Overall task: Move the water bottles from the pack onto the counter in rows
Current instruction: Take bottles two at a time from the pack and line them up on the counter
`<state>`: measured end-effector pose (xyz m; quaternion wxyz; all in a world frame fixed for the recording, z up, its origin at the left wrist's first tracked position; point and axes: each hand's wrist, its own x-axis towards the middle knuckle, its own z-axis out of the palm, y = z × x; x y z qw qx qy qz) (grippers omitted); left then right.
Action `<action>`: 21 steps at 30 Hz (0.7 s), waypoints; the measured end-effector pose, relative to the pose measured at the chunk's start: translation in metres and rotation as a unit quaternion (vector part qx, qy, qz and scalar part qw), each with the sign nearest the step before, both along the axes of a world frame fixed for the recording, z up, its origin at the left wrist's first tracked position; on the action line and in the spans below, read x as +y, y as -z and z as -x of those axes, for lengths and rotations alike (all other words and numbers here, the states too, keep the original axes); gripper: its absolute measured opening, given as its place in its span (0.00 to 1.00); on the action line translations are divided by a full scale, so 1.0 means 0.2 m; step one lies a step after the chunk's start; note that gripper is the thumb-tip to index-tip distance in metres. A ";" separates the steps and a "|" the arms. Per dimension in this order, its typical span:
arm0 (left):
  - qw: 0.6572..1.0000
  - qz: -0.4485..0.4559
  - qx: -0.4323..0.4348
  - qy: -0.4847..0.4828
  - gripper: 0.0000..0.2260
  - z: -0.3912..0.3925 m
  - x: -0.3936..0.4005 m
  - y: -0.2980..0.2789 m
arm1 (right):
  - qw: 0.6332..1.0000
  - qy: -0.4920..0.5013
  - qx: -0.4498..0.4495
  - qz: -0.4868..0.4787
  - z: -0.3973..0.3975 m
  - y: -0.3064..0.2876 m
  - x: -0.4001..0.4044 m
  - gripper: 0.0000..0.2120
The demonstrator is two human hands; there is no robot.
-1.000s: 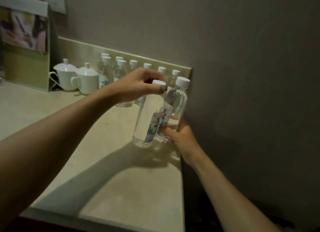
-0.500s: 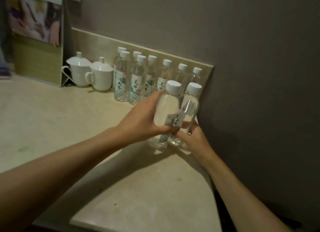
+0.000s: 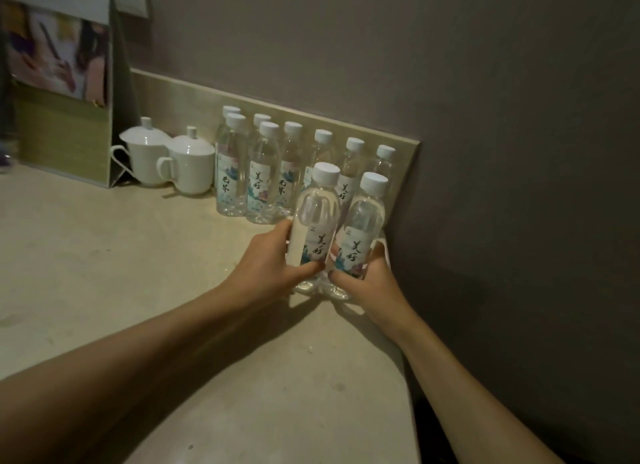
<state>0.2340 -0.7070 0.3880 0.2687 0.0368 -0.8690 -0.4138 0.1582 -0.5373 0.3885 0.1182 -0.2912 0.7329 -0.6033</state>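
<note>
A: What are the hands doing right now?

B: Each grips one bottle. The left hand (image 3: 268, 266) wraps around the left bottle (image 3: 315, 228) at its label; the right hand (image 3: 363, 276) curls around the right bottle (image 3: 362, 233) from the wall side. The two bottles stand upright, side by side, bases apparently down on the counter (image 3: 138, 290) at its right end, in front of the bottles already set out.

A: So how should this placement go?

B: I'd slide the pair back until they sit just in front of the back row (image 3: 322, 158), lined up with the two front bottles (image 3: 247, 183) further left, so the second row runs straight. Keep them upright and hold low on the body, since they look tall and narrow and would tip easily. Let go only once both bases sit flat.

A: Anything in the way?

B: The wall (image 3: 502, 186) is just beside the right bottle, so the right hand has little room to withdraw; pulling it towards the body seems safer. The standing bottles are near enough to knock. Two lidded white cups (image 3: 173, 162) sit to the left of the rows, and a standing card (image 3: 59, 92) beyond those, both apart from this spot. The pack itself isn't in view.
</note>
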 end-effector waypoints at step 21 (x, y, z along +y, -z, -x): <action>0.996 0.045 -0.028 -0.065 0.21 0.09 -0.07 0.08 | 0.971 0.083 0.137 -0.179 0.07 0.05 -0.02 0.24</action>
